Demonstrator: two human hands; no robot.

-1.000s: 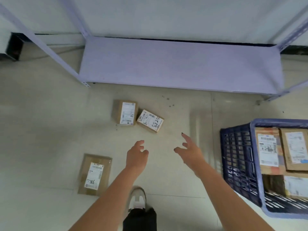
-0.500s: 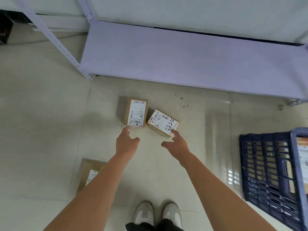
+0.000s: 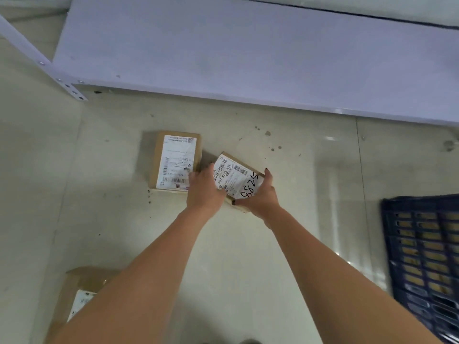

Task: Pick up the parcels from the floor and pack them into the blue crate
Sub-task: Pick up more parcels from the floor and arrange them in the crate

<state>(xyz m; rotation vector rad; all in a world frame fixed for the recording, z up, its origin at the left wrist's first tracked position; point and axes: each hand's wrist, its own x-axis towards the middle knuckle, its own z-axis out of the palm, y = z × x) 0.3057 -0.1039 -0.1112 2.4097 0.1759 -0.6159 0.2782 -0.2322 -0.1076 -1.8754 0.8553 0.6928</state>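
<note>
Two bare forearms reach from the bottom of the frame up to its centre, converging on one small parcel (image 3: 234, 180) on the pale floor (image 3: 310, 194). Left hand (image 3: 204, 188) curls over the parcel's left edge, knuckles up; right hand (image 3: 260, 197) cups its right and lower edges, fingers bent round the cardboard. Just left of them lies a second parcel (image 3: 173, 161), label up. A third parcel (image 3: 79, 291) sits at lower left, partly hidden by the left arm. At right edge stands the blue crate (image 3: 422, 256); a grey shelf (image 3: 248, 50) spans the top.
</note>
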